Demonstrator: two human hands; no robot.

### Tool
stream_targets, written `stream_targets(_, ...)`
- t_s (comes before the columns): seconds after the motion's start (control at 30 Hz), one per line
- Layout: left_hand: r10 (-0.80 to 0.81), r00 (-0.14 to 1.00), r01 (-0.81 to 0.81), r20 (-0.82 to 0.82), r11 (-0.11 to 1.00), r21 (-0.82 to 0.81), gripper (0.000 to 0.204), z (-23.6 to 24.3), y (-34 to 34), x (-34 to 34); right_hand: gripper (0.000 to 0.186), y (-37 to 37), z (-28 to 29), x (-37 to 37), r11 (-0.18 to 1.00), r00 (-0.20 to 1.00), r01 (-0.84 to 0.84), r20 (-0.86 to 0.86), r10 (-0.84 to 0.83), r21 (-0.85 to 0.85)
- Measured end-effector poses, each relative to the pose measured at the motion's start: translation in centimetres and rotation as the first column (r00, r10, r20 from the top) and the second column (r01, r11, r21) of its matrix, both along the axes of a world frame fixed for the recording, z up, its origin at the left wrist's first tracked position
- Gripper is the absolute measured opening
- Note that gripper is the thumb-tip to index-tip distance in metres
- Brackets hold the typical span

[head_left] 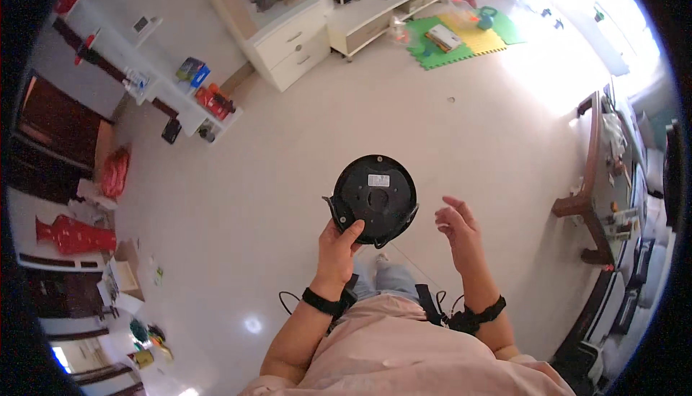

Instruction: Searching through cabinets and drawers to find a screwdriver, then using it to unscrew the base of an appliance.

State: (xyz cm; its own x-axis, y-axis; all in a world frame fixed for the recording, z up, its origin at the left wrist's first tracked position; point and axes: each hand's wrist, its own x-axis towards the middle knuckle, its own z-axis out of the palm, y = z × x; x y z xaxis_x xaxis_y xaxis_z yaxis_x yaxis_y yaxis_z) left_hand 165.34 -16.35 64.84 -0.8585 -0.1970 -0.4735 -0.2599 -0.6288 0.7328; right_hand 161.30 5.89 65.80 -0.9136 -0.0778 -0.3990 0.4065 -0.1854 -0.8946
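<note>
My left hand [337,255] grips a black round plastic base [378,198] by its lower left edge, thumb on its face. The underside faces up, showing small screws, a central ring and a white label, with curved black pieces at the rim. My right hand [465,234] is raised just right of the base, apart from it, its fingers loosely bent and spread. I cannot make out anything held in it.
A white cabinet [292,54] and TV stand [382,28] are along the back. A foam mat [497,41] with items lies on the floor. A wood-framed table [592,172] stands right. White shelving [194,111], red vases [83,237] and an open box [126,273] are left.
</note>
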Motion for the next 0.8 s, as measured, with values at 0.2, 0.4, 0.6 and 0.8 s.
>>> stream_targets(0.2,-0.116,0.993,0.116,0.001,0.993,0.0,0.035,0.5,2.4,-1.2,0.046,-0.4,-1.6,-2.3,0.994,0.998,0.06,0.024,-0.058,-0.087)
stream_targets(0.4,-0.11,0.994,0.11,-0.012,0.994,0.009,0.036,0.3,1.4,-3.7,0.034,-0.7,-2.9,-4.3,0.978,0.93,-0.166,0.309,0.197,-0.126)
stream_targets(0.6,-0.182,0.982,0.181,0.049,0.983,0.033,0.036,-1.1,-2.6,-10.1,0.034,-3.1,-3.8,-8.8,0.887,0.928,-0.212,0.2,0.314,-0.409)
stream_targets(0.8,-0.218,0.974,0.213,0.055,0.974,0.078,0.036,-1.3,-8.3,-18.7,0.059,-8.9,-4.3,-16.4,0.784,0.94,-0.242,0.061,0.335,-0.572)
